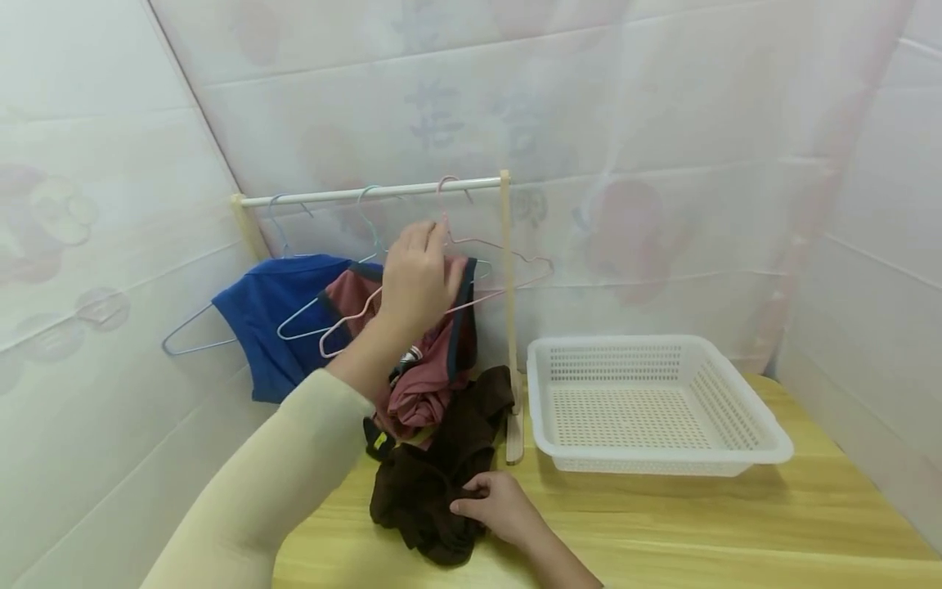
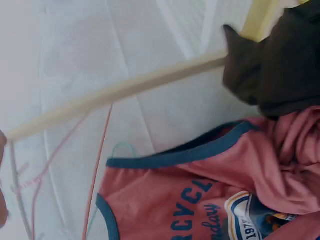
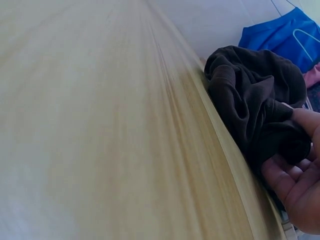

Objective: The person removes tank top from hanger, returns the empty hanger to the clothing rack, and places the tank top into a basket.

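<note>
My left hand (image 1: pixel 415 274) is raised in front of the pink wire hanger (image 1: pixel 500 244), near its twisted neck. In the left wrist view only a bit of that hand shows at the left edge, apart from the hanger neck. My right hand (image 1: pixel 508 507) pinches a dark brown garment (image 1: pixel 434 499), bunched on the table beside the rack foot; thumb and fingers close on its fabric in the right wrist view. A dusty-red sleeveless top (image 2: pixel 165 195) with dark blue trim and lettering hangs behind my left arm, partly covered by it.
A rack with a white rod (image 1: pixel 331 195) and wooden post (image 1: pixel 508 286) stands on the wooden table (image 1: pixel 662 523). A blue garment (image 1: pixel 272 303) hangs at the left. Right of the post sits a white perforated basket (image 1: pixel 662 455). Patterned sheets enclose the back and sides.
</note>
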The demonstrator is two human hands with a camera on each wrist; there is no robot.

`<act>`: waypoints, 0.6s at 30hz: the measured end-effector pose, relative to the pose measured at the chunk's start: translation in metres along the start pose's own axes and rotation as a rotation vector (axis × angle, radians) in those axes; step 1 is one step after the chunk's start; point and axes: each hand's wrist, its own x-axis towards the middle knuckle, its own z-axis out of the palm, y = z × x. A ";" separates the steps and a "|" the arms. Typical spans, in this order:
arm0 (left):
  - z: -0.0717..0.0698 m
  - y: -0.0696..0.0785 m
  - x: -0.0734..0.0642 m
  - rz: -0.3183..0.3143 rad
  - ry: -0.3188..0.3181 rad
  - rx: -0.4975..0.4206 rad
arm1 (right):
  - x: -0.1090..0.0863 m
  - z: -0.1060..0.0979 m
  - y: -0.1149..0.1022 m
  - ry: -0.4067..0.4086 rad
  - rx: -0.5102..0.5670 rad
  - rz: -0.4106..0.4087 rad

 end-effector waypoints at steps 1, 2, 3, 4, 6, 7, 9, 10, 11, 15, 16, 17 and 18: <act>-0.002 0.005 -0.007 0.073 0.076 -0.038 | 0.000 -0.001 0.001 0.003 0.009 0.000; -0.004 0.010 -0.016 0.140 0.138 -0.080 | 0.000 -0.002 0.002 0.006 0.025 0.001; -0.007 0.016 -0.025 0.197 0.185 -0.129 | 0.000 -0.002 0.002 0.013 0.044 0.005; -0.009 0.021 -0.036 0.245 0.217 -0.169 | 0.000 -0.003 0.003 0.022 0.062 0.010; -0.013 0.030 -0.060 0.320 0.244 -0.246 | 0.000 -0.005 0.005 0.043 0.126 0.029; -0.015 0.034 -0.072 0.344 0.245 -0.282 | 0.000 -0.007 0.006 0.056 0.159 0.044; -0.016 0.040 -0.099 0.382 0.222 -0.349 | -0.001 -0.011 0.006 0.076 0.239 0.077; -0.015 0.041 -0.113 0.397 0.198 -0.379 | -0.001 -0.014 0.006 0.080 0.288 0.094; -0.014 0.043 -0.127 0.406 0.157 -0.403 | -0.002 -0.017 0.006 0.083 0.344 0.108; -0.003 0.046 -0.183 0.367 -0.146 -0.427 | -0.005 -0.034 0.006 0.057 0.555 0.133; 0.000 0.047 -0.196 0.339 -0.247 -0.417 | -0.007 -0.038 0.006 0.045 0.602 0.132; 0.004 0.049 -0.209 0.305 -0.348 -0.408 | -0.008 -0.043 0.006 0.032 0.639 0.131; 0.008 0.051 -0.220 0.274 -0.440 -0.405 | -0.010 -0.047 0.006 0.020 0.675 0.133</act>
